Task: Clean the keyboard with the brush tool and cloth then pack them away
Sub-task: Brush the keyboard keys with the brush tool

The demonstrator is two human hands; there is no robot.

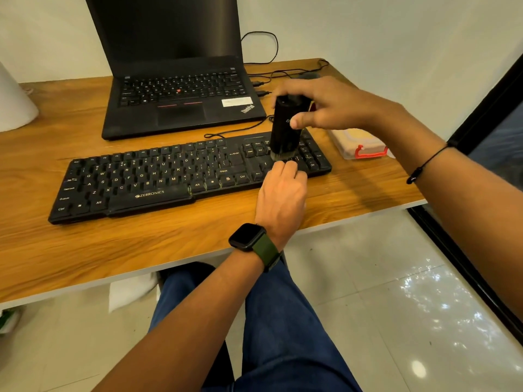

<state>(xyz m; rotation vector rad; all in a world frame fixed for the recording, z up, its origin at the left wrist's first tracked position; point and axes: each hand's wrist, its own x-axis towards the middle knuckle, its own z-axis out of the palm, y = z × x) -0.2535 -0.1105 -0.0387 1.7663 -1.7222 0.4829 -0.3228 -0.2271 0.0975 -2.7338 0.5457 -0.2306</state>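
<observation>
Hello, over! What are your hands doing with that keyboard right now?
Right hand grips brush tool, bristles down on keyboard near arrow keys. Left hand steadies keyboard's right end. Nothing blocking.

Open black laptop (181, 89) (screen dark) on wooden desk (85, 244), cables (263, 66) behind.
</observation>
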